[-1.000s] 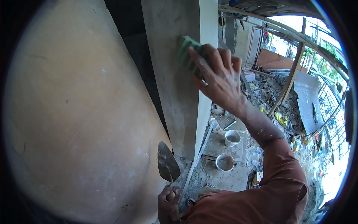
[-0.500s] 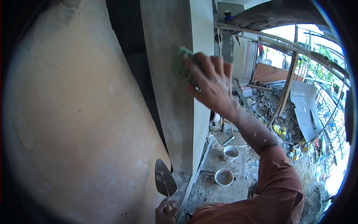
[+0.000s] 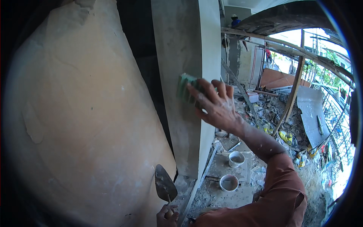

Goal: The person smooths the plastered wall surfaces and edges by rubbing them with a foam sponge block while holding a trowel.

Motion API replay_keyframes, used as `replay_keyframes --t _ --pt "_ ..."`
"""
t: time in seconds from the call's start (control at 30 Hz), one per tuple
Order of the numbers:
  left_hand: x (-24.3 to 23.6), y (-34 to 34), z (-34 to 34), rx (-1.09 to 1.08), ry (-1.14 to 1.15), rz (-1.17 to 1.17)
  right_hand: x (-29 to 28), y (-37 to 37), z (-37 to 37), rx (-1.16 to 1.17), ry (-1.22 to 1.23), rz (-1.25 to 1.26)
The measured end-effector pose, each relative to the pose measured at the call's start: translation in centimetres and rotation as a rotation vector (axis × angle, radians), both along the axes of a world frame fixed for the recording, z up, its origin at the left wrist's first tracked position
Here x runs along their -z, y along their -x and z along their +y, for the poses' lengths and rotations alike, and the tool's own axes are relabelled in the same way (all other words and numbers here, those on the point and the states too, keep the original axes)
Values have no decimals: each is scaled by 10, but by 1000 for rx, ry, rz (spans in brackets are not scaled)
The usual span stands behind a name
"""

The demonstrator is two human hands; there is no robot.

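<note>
My right hand [image 3: 217, 104] grips a green sponge-like block [image 3: 184, 87], blurred at its edge, against the grey plastered face of an upright column [image 3: 177, 49]. My left hand [image 3: 167, 215], at the bottom, is wrapped round the handle of a pointed metal trowel [image 3: 165, 182], its blade pointing up in front of a large pale tan board [image 3: 83, 113] on the left. A dark gap lies between board and column.
Two buckets [image 3: 228, 185] stand below the column's right side, beside a long metal strip [image 3: 206, 166]. Rubble [image 3: 276, 109], leaning wooden poles [image 3: 291, 98], a bent grey sheet [image 3: 310, 113] and a metal grid fill the right. A person [image 3: 235, 22] is at the top.
My right hand and the green block have moved down the column face. The trowel in my left hand sits lower in the picture, and the view has shifted a little.
</note>
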State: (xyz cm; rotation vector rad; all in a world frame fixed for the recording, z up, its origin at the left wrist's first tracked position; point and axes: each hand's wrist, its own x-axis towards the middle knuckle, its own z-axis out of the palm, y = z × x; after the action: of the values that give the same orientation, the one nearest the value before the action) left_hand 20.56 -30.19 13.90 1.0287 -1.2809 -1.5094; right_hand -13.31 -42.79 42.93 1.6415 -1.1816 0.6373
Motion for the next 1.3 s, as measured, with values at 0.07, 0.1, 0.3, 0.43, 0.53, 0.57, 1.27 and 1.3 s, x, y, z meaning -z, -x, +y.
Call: replay_keyframes --t 0.07,0.1,0.3,0.43,0.53,0.57,1.27,1.3 --pt "4 -3 -5 41 60 11 -30 5 1 23 109 -29" --pt "5 -3 -7 48 54 13 -43 9 1 16 155 -43" --pt "-1 0 -10 60 139 -40 -64 7 -4 44 174 -32" --pt "5 -2 -14 66 134 -61 -15 -8 -13 71 43 -2" --pt "-19 4 -9 50 100 -65 36 -10 -27 39 -159 162" --pt "-26 5 -7 29 75 -60 44 -8 -26 36 -159 162" --pt "1 -4 -16 142 142 -9 -69 2 2 -3 125 34" --pt "3 -2 -16 143 138 -10 -94 7 6 25 204 32"
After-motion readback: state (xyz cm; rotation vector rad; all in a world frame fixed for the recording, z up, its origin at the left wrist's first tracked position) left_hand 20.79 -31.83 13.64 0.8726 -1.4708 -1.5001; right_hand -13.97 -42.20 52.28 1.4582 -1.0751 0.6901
